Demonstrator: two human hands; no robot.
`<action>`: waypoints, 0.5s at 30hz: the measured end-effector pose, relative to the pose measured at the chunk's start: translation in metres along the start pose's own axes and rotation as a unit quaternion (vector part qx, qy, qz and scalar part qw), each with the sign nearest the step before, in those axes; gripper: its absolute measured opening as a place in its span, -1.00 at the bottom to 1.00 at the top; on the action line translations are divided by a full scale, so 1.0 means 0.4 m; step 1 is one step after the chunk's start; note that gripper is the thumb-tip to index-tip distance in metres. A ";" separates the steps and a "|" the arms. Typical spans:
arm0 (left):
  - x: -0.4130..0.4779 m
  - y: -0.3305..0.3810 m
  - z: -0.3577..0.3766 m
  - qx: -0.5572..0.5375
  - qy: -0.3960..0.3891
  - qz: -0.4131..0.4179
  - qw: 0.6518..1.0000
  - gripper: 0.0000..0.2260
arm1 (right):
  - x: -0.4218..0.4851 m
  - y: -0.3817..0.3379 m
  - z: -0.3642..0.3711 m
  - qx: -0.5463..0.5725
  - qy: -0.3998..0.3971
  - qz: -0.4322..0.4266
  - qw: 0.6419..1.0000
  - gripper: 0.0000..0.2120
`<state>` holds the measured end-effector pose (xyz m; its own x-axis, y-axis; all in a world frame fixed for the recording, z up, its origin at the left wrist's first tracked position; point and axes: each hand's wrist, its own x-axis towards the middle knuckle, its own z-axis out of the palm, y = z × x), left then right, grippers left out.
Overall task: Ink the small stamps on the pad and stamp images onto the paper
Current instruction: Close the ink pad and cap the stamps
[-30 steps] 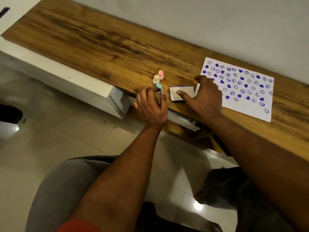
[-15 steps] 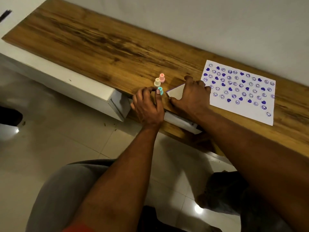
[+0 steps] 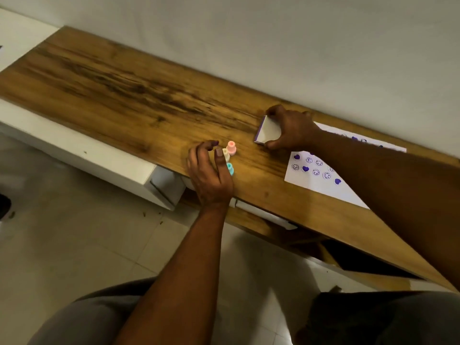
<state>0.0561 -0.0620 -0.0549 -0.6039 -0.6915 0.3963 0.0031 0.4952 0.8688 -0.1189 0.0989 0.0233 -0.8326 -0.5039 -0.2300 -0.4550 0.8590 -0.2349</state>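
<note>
Three small stamps stand close together near the front edge of the wooden top: a pink stamp (image 3: 231,147), a cream stamp (image 3: 225,154) and a teal stamp (image 3: 230,168). My left hand (image 3: 211,173) rests just left of them with its fingers spread; the thumb touches the cream stamp without gripping it. My right hand (image 3: 292,130) holds the white ink pad (image 3: 267,130) tilted up on edge, its purple face turned to the left. The white paper (image 3: 321,178), covered with purple hearts and smiley prints, lies under my right forearm.
The long wooden top (image 3: 124,95) runs along a pale wall. Under its front edge sit white drawer units (image 3: 164,188). My knees in grey trousers and a tiled floor are below.
My right hand has lifted the ink pad off the top and carried it away from me, tilting it. My left hand has let go of the teal stamp and opened beside the other stamps.
</note>
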 end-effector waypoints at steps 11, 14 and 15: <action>0.010 -0.018 0.042 0.043 0.057 0.029 0.997 -0.41 | 0.101 0.112 -0.014 0.103 0.046 0.014 0.994 -0.10; 0.010 -0.024 0.047 0.042 0.060 0.027 0.997 -0.47 | 0.107 0.122 -0.003 0.112 0.049 0.005 0.992 -0.10; 0.011 -0.026 0.047 0.040 0.061 0.026 0.997 -0.51 | 0.108 0.125 -0.001 0.114 0.050 0.003 0.992 -0.10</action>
<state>0.0384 -0.0600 -0.0678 -0.5037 -0.7195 0.4781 -0.0343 0.5696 0.8212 -0.1778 0.1200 0.0019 -0.8670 -0.4780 -0.1404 -0.3762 0.8129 -0.4447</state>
